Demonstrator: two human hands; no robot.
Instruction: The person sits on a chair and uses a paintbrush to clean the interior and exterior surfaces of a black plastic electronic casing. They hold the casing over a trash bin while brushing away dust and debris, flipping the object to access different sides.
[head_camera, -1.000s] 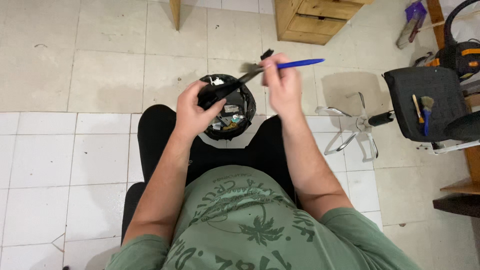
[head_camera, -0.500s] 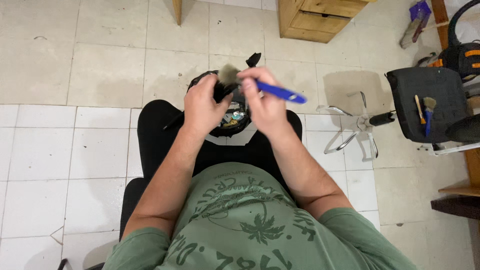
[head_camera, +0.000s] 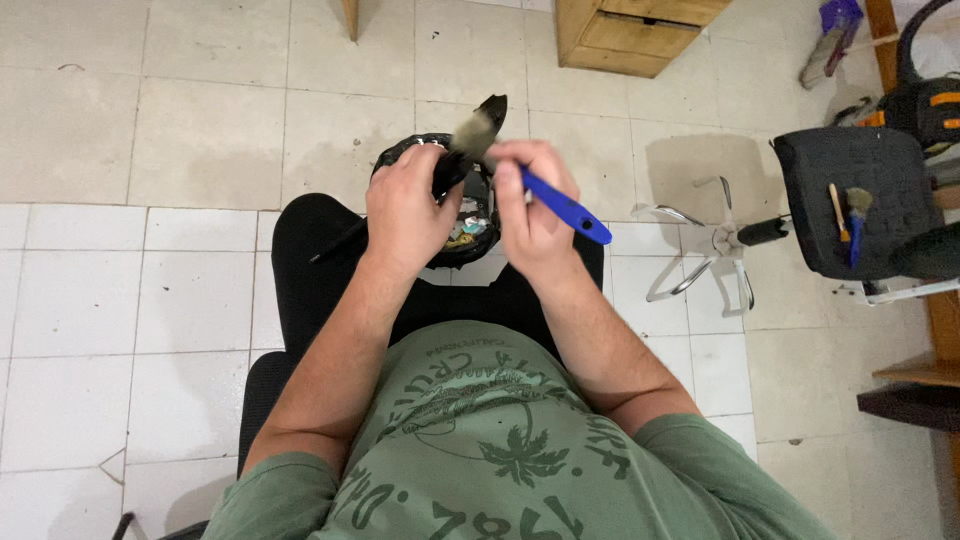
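I sit on a dark chair, looking down at my lap. My left hand (head_camera: 408, 212) grips a round black device (head_camera: 466, 232) with exposed wiring and parts inside, held over my knees. My right hand (head_camera: 530, 210) holds a blue-handled paintbrush (head_camera: 563, 207). Its handle points down to the right. The bristles (head_camera: 478, 128) stick up past the device's far rim, between my two hands. A thin black cable (head_camera: 335, 243) trails left from the device across my thigh.
A black office chair (head_camera: 835, 200) lies tipped at the right with two brushes on its seat and a chrome base (head_camera: 700, 262) beside it. A wooden cabinet (head_camera: 630, 35) stands at the top. A dark vacuum-like machine (head_camera: 925, 95) sits at the far right.
My right hand has drawn in toward my left hand and turned the brush: the blue handle, first pointing up-right, now points down-right, and the bristles stick up above the device.
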